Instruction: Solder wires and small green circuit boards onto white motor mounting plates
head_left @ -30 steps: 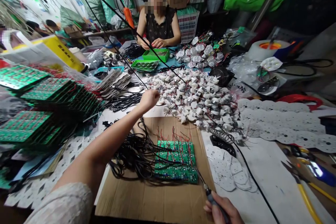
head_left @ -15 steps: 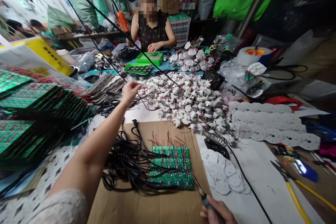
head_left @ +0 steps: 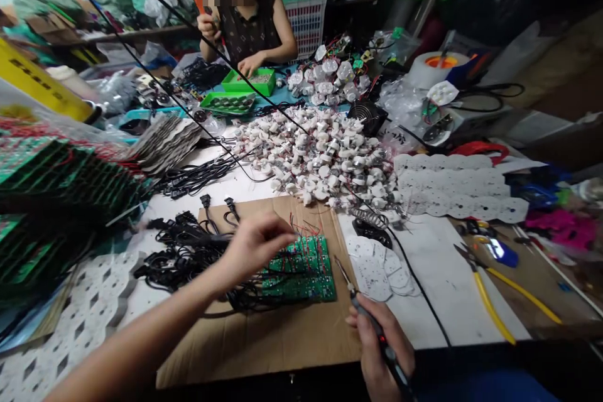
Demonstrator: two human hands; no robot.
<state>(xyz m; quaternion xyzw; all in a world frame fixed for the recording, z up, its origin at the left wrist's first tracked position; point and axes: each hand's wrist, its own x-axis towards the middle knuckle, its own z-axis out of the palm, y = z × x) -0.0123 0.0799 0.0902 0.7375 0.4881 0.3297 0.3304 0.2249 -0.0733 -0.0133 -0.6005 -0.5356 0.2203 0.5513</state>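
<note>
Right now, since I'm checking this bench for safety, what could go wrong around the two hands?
If hot, the soldering iron in the right hand could burn the left hand, which is over the circuit board close by. The iron's tip is close beside the board's right edge, so a slip might scorch the board. The tangled black cords run onto the board, so snagging one could pull it out of place.

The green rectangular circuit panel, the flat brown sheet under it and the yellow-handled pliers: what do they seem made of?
Green rectangular circuit panel: perhaps coated fibreglass, from its green face and bright specks. Flat brown sheet: probably matte cardboard, by its colour and faint creases. Yellow-handled pliers: dark, likely steel ends; smooth plastic or rubber handles.
</note>
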